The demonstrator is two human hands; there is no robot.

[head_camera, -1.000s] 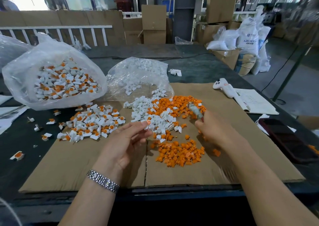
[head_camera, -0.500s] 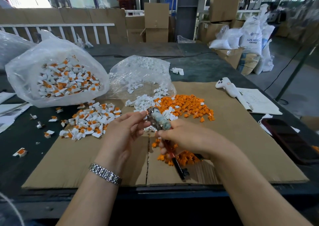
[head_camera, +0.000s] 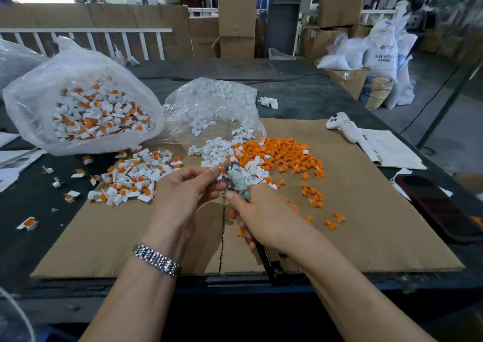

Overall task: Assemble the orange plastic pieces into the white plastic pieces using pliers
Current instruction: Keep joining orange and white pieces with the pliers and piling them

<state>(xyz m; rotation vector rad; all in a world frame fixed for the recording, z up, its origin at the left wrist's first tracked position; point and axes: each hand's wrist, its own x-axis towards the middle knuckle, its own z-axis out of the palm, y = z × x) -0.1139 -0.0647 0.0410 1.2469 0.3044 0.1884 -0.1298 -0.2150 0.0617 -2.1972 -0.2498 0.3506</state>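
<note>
My right hand point(head_camera: 264, 218) grips pliers point(head_camera: 236, 182) whose jaws are wrapped in pale tape; the dark handles stick out below my palm. My left hand point(head_camera: 183, 192) pinches a small white piece point(head_camera: 219, 170) at its fingertips, right against the plier jaws. Behind my hands lie loose white pieces point(head_camera: 222, 150) and a spread of orange pieces point(head_camera: 282, 153) on the cardboard sheet point(head_camera: 366, 224). A heap of joined white-and-orange pieces point(head_camera: 136, 177) sits to the left.
A clear bag of joined pieces point(head_camera: 86, 111) stands at the far left, and a bag of white pieces point(head_camera: 211, 106) behind the piles. A white handheld device point(head_camera: 345, 130) and papers point(head_camera: 392, 150) lie at the right, and a dark phone point(head_camera: 439, 205) near the right edge.
My right hand came from the orange pile over to my left hand, bringing the plier jaws up to the piece held there. My left hand stayed roughly where it was.
</note>
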